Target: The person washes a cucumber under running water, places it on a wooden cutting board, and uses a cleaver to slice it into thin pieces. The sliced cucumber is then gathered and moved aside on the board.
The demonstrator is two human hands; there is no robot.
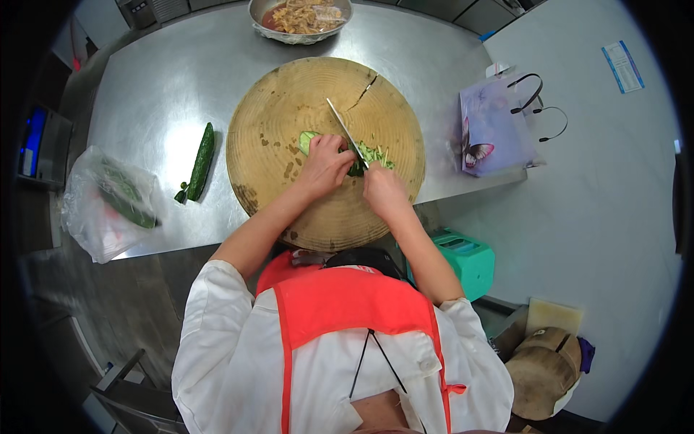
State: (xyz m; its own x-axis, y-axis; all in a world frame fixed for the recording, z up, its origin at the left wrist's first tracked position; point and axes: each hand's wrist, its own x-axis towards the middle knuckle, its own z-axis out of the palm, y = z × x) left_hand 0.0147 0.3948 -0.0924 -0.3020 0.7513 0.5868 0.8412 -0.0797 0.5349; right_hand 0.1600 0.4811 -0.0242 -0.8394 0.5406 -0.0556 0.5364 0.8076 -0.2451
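Observation:
A round wooden chopping block (303, 97) lies on the steel table before me. My right hand (384, 187) grips a kitchen knife (342, 123), its blade slanting up and left across the block. Just left of the blade, my left hand (325, 165) presses with bent fingers on sliced cucumber (307, 142), whose pale green slices show beyond the fingers. To the right of the blade lies a small pile of cut cucumber strips (379, 154). The knife's handle is hidden in my right hand, and part of the cucumber is covered by my left.
A whole cucumber (203, 161) with small cut-off ends lies left of the block. Farther left is a plastic bag (103, 211) with a cucumber inside. A metal bowl of food (301, 38) stands at the back. On the right stands a purple bag (493, 130), above a green stool (471, 266).

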